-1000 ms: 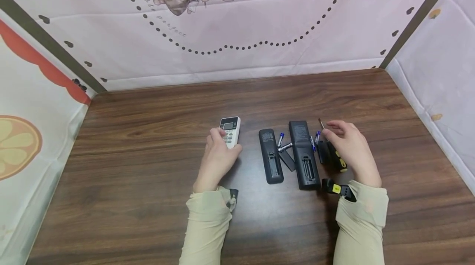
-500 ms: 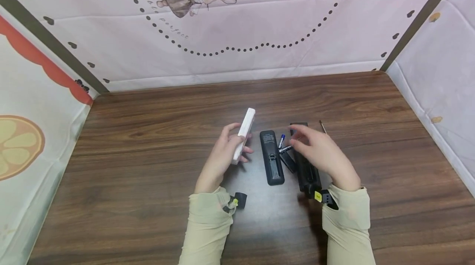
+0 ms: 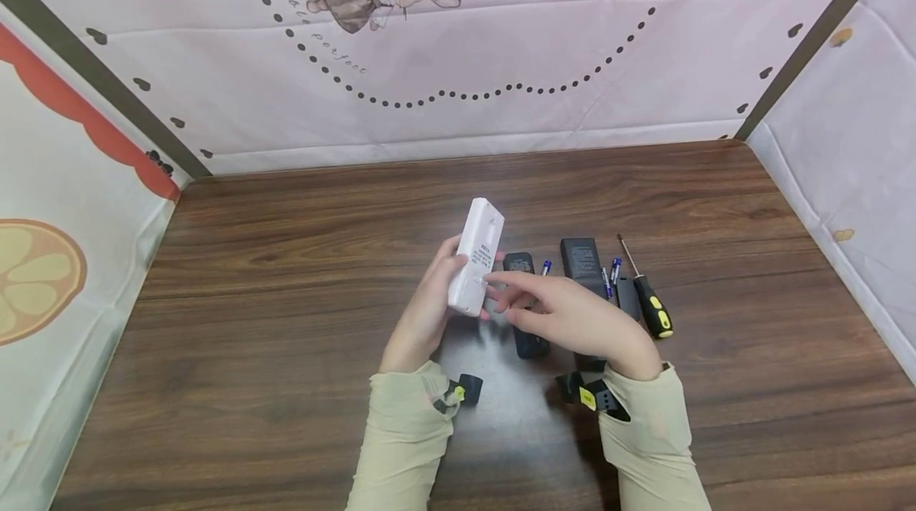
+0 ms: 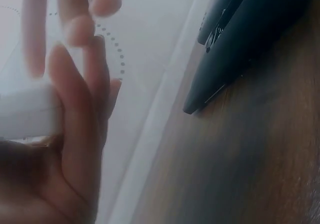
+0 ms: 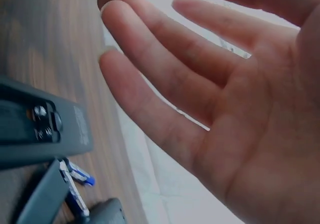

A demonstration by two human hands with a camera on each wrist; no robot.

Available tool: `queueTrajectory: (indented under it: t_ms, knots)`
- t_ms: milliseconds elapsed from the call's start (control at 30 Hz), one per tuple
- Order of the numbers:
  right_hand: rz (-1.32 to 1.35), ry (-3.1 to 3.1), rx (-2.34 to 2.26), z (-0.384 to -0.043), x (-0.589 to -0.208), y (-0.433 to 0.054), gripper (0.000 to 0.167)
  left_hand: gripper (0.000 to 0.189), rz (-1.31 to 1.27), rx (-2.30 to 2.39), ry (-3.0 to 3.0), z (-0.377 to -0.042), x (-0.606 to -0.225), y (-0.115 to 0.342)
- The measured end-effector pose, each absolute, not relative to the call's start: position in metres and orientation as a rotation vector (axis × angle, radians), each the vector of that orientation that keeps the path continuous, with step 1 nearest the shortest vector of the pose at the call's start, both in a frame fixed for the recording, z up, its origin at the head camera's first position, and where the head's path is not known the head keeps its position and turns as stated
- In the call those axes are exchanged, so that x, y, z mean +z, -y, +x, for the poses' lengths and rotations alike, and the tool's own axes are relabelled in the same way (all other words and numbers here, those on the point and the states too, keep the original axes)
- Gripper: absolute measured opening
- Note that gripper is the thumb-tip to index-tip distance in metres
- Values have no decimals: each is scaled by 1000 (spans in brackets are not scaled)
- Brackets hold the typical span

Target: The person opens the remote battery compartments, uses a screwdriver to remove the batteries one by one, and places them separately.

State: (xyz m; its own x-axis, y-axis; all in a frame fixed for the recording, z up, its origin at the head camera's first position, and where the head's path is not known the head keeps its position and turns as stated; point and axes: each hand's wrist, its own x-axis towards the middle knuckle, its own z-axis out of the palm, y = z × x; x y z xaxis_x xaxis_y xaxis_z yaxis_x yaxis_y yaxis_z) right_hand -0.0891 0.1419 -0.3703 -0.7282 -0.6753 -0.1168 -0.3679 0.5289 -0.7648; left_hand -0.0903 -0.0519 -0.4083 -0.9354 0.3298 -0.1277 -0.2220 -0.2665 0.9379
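My left hand (image 3: 426,306) grips a white remote control (image 3: 478,253) above the table, its printed back turned up toward the head camera. Thumb and fingers wrap its long sides; in the left wrist view the remote's end (image 4: 30,113) shows at the palm. From the right, my right hand (image 3: 576,314) reaches across, its index fingertip right at the lower part of the remote's back. In the right wrist view the right hand's fingers (image 5: 165,74) are extended and loosely spread, with nothing in the palm. Part of a smaller black remote (image 3: 531,344) lies hidden under this hand.
A larger black remote (image 3: 581,258) lies to the right, partly covered by the right forearm. Beside it are blue-ended batteries (image 3: 615,271), a black battery cover (image 3: 627,298) and a black-and-yellow screwdriver (image 3: 654,311). Patterned cloth walls (image 3: 544,34) border the wooden table (image 3: 286,296).
My left hand has lifted the white remote off the table and turned it from buttons up to back up. The right hand has moved left from beside the screwdriver to the remote.
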Motion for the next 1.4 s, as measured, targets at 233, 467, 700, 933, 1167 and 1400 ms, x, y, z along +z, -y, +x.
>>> queueTrajectory:
  t_ms: [233, 467, 700, 933, 1167, 1400]
  knots:
    - [-873, -2373, -1074, -89, -373, -138, 37, 37, 184, 2145, -1743, -86, -397, 49]
    - [-848, -2395, -1087, -90, -373, -138, 26, 39, 208, 2037, -1854, -80, -380, 46]
    - [-848, -2393, -1087, -90, -374, -138, 25, 39, 212, 2023, -1877, -81, -383, 46]
    - [-844, -2394, -1069, -91, -375, -138, 22, 40, 186, 1995, -1908, -80, -382, 46]
    - [-837, -2389, -1102, -90, -374, -137, 17, 42, 178, 1976, -1914, -85, -398, 46]
    - [-811, -2490, -1067, -90, -374, -134, 12, 44, 154, 2020, -1929, -89, -410, 43]
